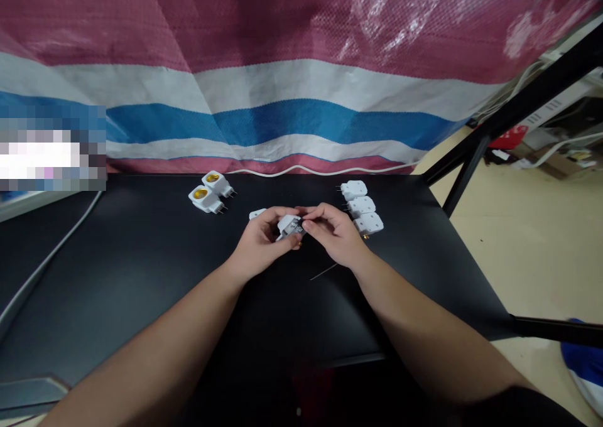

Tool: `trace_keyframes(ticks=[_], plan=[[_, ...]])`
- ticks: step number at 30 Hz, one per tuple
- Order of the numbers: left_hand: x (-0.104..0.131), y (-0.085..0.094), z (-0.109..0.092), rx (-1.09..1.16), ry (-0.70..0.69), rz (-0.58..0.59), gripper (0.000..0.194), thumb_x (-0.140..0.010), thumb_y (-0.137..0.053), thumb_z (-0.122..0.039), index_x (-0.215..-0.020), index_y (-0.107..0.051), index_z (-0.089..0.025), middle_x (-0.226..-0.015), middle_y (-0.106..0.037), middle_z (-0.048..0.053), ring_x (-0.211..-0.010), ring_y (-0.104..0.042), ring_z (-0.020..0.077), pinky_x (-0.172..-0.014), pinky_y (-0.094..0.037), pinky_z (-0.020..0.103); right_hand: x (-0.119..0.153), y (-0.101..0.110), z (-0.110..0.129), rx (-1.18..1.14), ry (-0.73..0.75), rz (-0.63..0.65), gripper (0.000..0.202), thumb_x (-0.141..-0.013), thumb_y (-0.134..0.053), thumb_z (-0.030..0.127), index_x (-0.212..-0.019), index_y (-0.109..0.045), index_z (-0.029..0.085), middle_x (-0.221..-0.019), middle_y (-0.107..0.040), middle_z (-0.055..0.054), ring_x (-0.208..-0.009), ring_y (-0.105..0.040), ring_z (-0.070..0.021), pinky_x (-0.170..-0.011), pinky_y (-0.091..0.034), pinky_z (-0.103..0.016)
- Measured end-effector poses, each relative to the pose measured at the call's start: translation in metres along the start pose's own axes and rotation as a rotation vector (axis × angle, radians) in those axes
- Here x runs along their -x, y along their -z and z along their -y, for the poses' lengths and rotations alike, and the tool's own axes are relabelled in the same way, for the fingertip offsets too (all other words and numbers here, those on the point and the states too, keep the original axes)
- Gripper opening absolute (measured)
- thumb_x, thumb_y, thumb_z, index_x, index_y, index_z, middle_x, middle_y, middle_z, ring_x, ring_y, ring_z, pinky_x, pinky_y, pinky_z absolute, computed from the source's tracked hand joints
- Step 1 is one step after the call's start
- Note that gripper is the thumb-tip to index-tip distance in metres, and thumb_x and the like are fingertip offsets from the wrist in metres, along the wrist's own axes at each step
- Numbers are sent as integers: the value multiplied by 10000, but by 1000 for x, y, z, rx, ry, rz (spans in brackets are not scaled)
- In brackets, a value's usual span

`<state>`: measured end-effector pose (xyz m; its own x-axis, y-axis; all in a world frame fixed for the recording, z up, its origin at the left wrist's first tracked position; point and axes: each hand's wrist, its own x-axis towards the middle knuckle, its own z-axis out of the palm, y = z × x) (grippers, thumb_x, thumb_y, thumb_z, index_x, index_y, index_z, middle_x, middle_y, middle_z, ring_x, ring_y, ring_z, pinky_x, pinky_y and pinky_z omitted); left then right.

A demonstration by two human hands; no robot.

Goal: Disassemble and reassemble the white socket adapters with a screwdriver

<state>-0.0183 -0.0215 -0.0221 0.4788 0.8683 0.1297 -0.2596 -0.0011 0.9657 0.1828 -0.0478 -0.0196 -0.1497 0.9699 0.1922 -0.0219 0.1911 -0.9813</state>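
Over the middle of the black table, my left hand is closed around a white plug-in lamp socket, its thumb along the near side. The socket's grey inner side faces up, and a small gold bit shows below it. My right hand is closed at the socket's right edge, thumb and fingers pinched together there. Whether a small part sits between those fingertips is hidden. Behind my left hand, another white piece is partly covered. A thin metal rod lies below my right wrist.
Two white lamp sockets with gold screw shells and pins stand at the back left. Three white plug pieces lie in a row right of my hands. A white cable runs along the back edge, before a striped sheet.
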Motion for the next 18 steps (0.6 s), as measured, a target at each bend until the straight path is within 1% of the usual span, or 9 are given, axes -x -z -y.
trace_keyframes(ticks=[2, 5, 10, 16, 18], plan=[[0, 0, 0, 9, 7, 8, 415, -816, -917, -200, -1192, -744, -172, -1171, -770, 96, -814, -763, 149, -709, -697, 267, 0, 1, 1, 10, -11, 17, 298, -941, -792, 532, -942, -664, 262, -1117, -783, -59, -1050, -761, -230, -967, -627, -446], [1, 0, 0, 11, 27, 14, 415, -818, -913, -192, -1198, -747, -168, -1097, -765, 79, -820, -760, 151, -696, -696, 255, 0, 1, 2, 44, -4, 31, 291, -953, -777, 522, -919, -646, 264, -1014, -766, -41, -948, -742, -213, -869, -623, -409], [2, -1, -2, 15, 47, 33, 407, -817, -911, -194, -1191, -755, -163, -1031, -747, 67, -854, -739, 158, -702, -701, 258, 2, 2, 0, 77, 21, 23, 264, -955, -769, 489, -911, -643, 261, -1032, -754, -43, -948, -726, -210, -852, -601, -400], [3, -2, -2, 39, 69, 57, 383, -826, -904, -198, -1181, -761, -184, -981, -746, 47, -847, -724, 147, -700, -696, 248, 4, 1, -1, 69, 42, 15, 215, -962, -766, 416, -887, -648, 253, -1065, -757, -51, -967, -732, -215, -849, -584, -397], [3, -3, -2, 56, 76, 60, 373, -831, -906, -206, -1176, -767, -192, -978, -745, 42, -848, -719, 144, -697, -696, 245, 4, 1, -1, 71, 49, 14, 229, -966, -764, 427, -876, -644, 253, -1049, -755, -49, -955, -731, -214, -848, -585, -399]])
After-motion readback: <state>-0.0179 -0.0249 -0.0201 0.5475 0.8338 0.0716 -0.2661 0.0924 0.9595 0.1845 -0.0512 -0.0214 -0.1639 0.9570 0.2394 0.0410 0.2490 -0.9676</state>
